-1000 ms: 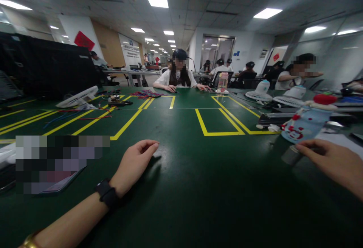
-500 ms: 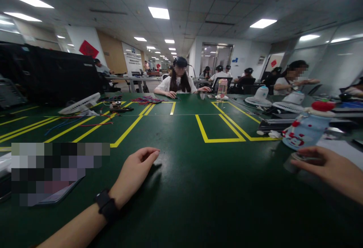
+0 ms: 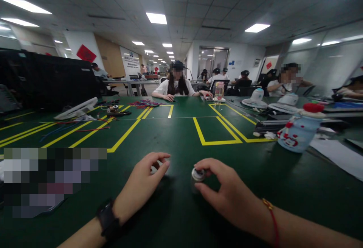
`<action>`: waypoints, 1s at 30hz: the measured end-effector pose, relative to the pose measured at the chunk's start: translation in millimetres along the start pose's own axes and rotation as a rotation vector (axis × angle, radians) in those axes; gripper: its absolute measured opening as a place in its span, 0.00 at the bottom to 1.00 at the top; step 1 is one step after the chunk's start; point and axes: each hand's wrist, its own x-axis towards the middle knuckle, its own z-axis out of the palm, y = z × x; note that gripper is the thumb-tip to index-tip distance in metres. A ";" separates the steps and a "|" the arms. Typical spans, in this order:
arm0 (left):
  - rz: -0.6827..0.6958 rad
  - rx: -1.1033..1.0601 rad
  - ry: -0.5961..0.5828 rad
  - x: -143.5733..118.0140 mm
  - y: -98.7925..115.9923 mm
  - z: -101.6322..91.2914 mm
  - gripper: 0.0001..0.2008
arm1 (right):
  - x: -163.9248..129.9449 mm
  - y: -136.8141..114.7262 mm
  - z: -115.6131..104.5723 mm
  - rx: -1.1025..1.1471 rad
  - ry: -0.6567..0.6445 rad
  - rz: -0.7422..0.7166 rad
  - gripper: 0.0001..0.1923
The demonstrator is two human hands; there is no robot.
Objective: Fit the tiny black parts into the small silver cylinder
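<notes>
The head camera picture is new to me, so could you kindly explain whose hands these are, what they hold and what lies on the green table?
The picture comes from a camera worn on a person's head, looking forward and down, so the two bare arms at the bottom are that person's own. There is no machine here.

The right hand, with a red string at the wrist, grips a small round metal-looking part in its fingers, standing on the green table. What the part is cannot be told. The left hand, with a black watch on its wrist, rests curled on the table just beside it and seems to hold nothing.

Farther off lie yellow marking lines, a pale blue bottle with a red cap, small white fans and loose coloured wires. Other people sit at the far end.
</notes>
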 end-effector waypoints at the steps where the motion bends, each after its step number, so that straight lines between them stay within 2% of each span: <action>1: 0.064 0.005 -0.014 -3.5 6.1 2.2 0.14 | 1.2 -1.4 8.3 0.029 -0.014 -0.005 0.13; 3: 0.162 -0.004 -0.063 -10.4 19.1 7.0 0.12 | 0.3 2.2 18.9 0.086 -0.011 0.012 0.16; 7: 0.245 -0.036 -0.152 -15.9 40.6 18.4 0.11 | -4.1 16.4 26.6 0.221 -0.012 0.093 0.32; 11: 0.240 -0.070 -0.165 -10.4 48.9 23.5 0.10 | -1.6 17.1 25.5 0.250 -0.081 0.125 0.30; 14: 0.194 -0.092 -0.080 -7.0 42.6 17.4 0.10 | -0.4 13.4 19.4 0.205 -0.085 0.108 0.25; 16: 0.139 -0.083 -0.068 -6.7 32.1 12.8 0.10 | -1.7 13.3 15.2 0.164 -0.076 0.098 0.21; 18: 0.095 -0.038 -0.136 -7.5 19.4 11.6 0.10 | -3.8 15.0 13.2 0.128 -0.065 0.098 0.21; 21: 0.084 0.117 -0.277 -9.2 5.2 16.0 0.08 | -6.0 17.4 15.1 0.075 -0.051 0.083 0.25; 24: 0.091 0.144 -0.320 -9.1 1.5 16.3 0.10 | -5.0 18.5 14.9 0.059 -0.065 0.063 0.27; 27: 0.022 -0.013 -0.261 -5.0 1.1 3.1 0.15 | -3.4 26.6 -0.1 0.025 -0.020 0.118 0.25; 30: -0.138 -0.075 -0.048 3.5 -5.6 -15.6 0.19 | -10.9 52.3 -34.5 -0.138 0.127 0.227 0.27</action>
